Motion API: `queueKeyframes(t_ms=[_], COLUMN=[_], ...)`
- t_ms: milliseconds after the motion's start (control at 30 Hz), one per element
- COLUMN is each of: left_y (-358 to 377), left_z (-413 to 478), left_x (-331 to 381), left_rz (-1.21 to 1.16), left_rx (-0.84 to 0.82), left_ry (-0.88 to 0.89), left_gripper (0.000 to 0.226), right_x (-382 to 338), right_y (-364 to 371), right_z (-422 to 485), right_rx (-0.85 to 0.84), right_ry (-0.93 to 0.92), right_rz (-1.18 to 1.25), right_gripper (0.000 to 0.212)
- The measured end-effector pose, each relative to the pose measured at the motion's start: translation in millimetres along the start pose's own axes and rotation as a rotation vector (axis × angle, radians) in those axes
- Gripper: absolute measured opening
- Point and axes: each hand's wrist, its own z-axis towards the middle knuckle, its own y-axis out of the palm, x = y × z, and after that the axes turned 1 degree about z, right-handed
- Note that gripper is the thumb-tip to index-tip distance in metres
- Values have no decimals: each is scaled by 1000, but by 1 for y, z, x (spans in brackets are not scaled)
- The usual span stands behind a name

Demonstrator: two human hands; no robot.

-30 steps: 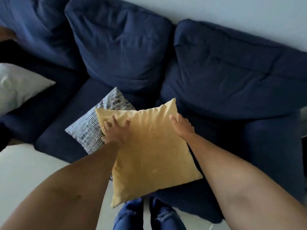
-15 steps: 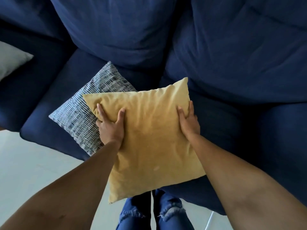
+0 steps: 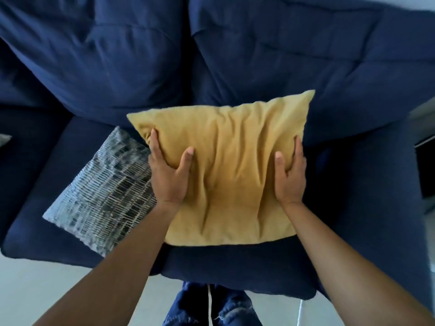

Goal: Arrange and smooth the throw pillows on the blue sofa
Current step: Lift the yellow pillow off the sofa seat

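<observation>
A yellow throw pillow (image 3: 233, 165) is held between both hands over the blue sofa's right seat cushion (image 3: 235, 271), its top edge near the back cushions. My left hand (image 3: 168, 175) grips its left side, thumb on the front, fingers wrapped behind. My right hand (image 3: 290, 175) clamps the right side the same way. The fabric wrinkles vertically between my hands. A grey-and-white patterned pillow (image 3: 103, 194) lies flat on the left seat cushion (image 3: 47, 236), partly under the yellow pillow's left edge.
Two large blue back cushions (image 3: 94, 57) (image 3: 306, 55) stand behind the seats. The sofa's right arm (image 3: 372, 208) rises beside the yellow pillow. A sliver of a white pillow (image 3: 3, 140) shows at the far left. Pale floor (image 3: 47, 290) and my jeans (image 3: 209, 307) lie below.
The yellow pillow has been lifted off the patterned pillow, squared up and carried right and back toward the back cushions. Both hands went from resting on it to gripping its sides.
</observation>
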Motion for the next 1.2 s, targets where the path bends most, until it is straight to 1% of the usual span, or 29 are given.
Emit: queueKeyframes(t_ms=[100, 167, 233, 300, 400, 433, 500, 567, 633, 700, 767, 800, 867, 933, 1000, 1100, 1200], left_y=[34, 55, 74, 90, 106, 108, 109, 105, 97, 82, 64, 53, 30, 4, -27, -74, -121], left_z=[16, 28, 41, 53, 62, 62, 62, 61, 60, 57, 55, 56, 63, 70, 79, 94, 113], left_x=[38, 56, 68, 72, 63, 60, 57, 58, 58, 55, 48, 42, 25, 4, -19, -55, -91], left_rz=[-59, -63, -45, 10, 139, 168, 190, 183, 185, 195, 216, 233, 282, 340, 412, 522, 592], left_rx=[-74, -107, -154, -220, -300, -310, -310, -307, -307, -286, -233, -195, -144, -146, -158, -188, -251], left_ry=[118, 187, 210, 193, 130, 122, 117, 112, 123, 154, 189, 202, 183, 140, 110, 43, -43], left_gripper=[90, 90, 90, 92, 98, 99, 100, 98, 94, 86, 74, 68, 54, 43, 38, 35, 37], right_x=[1, 5, 10, 20, 41, 45, 46, 42, 36, 23, 5, -5, -25, -42, -57, -73, -90], right_y=[-36, -52, -60, -59, -50, -47, -42, -38, -33, -27, -16, -7, 18, 47, 79, 123, 165], right_z=[33, 53, 67, 74, 80, 82, 85, 86, 83, 72, 56, 47, 26, 6, -16, -50, -81], right_rx=[168, 236, 267, 224, 81, 56, 55, 95, 192, 306, 379, 375, 293, 152, -11, -221, -320], right_ry=[-61, -75, -43, 12, 102, 125, 159, 161, 131, 60, -83, -173, -314, -342, -307, -198, -56], right_rz=[57, 61, 55, 18, -93, -115, -108, -106, -159, -207, -187, -144, -44, -5, -14, -14, -32], right_gripper=[63, 62, 62, 62, 65, 66, 67, 67, 67, 64, 59, 55, 48, 44, 43, 44, 44])
